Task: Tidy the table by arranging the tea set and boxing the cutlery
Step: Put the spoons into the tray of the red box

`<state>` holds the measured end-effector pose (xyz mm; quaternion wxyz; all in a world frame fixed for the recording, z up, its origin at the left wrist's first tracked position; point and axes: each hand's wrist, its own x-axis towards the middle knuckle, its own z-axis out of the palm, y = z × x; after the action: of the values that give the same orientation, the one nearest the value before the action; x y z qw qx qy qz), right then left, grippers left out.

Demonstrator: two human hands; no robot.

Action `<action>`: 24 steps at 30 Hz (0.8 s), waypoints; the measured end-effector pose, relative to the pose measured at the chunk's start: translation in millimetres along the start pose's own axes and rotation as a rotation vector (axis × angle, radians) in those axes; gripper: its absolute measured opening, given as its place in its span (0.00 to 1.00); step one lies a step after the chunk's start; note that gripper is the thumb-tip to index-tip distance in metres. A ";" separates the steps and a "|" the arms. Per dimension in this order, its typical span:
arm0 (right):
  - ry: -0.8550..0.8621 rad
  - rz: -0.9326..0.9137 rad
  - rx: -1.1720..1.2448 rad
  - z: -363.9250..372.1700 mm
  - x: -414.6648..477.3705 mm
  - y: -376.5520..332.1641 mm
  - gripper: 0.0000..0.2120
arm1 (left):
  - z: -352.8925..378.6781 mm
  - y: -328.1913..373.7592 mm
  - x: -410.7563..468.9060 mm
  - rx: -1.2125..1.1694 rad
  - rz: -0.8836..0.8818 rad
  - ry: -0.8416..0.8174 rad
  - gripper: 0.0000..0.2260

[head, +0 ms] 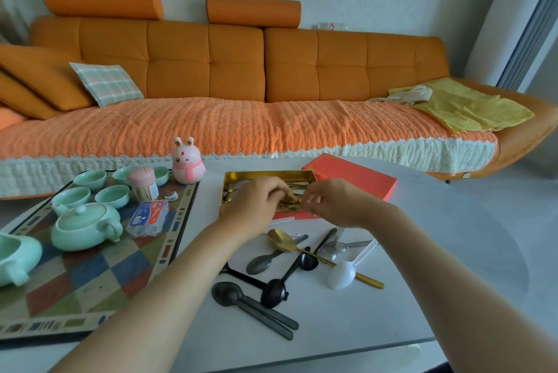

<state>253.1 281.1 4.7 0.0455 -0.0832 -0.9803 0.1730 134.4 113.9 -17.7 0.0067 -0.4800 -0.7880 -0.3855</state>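
Note:
An open box with a gold lining (241,176) sits at mid-table with gold cutlery (291,202) inside. My left hand (252,203) and my right hand (335,202) reach into it, both pinching gold pieces. In front of the box lies a loose pile: a gold spoon (282,241), black spoons (228,292), a grey spoon (259,264) and a white plastic spoon (342,274). On the patterned tray (90,288) at left stand a pale green teapot (84,226), several green cups (113,196) and a green pitcher (15,258).
The red box lid (356,174) leans behind the box at the right. A pink rabbit figurine (187,162), a toothpick holder (143,184) and a plastic packet (149,217) stand by the tray. An orange sofa (235,76) runs behind the table.

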 end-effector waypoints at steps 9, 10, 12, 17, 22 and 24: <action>0.298 -0.041 0.068 16.2 34.1 -6.0 0.12 | -31.2 -33.7 13.2 -0.102 -0.321 0.342 0.11; 0.287 -0.033 0.067 19.6 38.9 -6.5 0.13 | -31.2 -38.8 12.7 -0.042 -0.312 0.328 0.11; 0.240 -0.006 0.075 26.7 47.2 -8.0 0.13 | -31.2 -49.4 9.0 0.109 -0.251 0.278 0.12; 0.037 0.088 0.068 35.1 61.5 -9.7 0.15 | -33.5 -70.8 -0.1 0.509 -0.039 0.083 0.13; -0.012 0.132 0.096 34.2 66.9 -3.6 0.20 | -36.0 -70.2 -2.2 0.519 -0.006 -0.012 0.13; -0.010 0.126 0.115 35.0 66.0 -4.3 0.18 | -37.7 -68.8 -2.8 0.524 0.004 -0.053 0.14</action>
<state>183.6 277.3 -22.6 0.0342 -0.1412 -0.9618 0.2321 69.9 72.1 -33.7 0.1108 -0.4735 -0.8598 -0.1556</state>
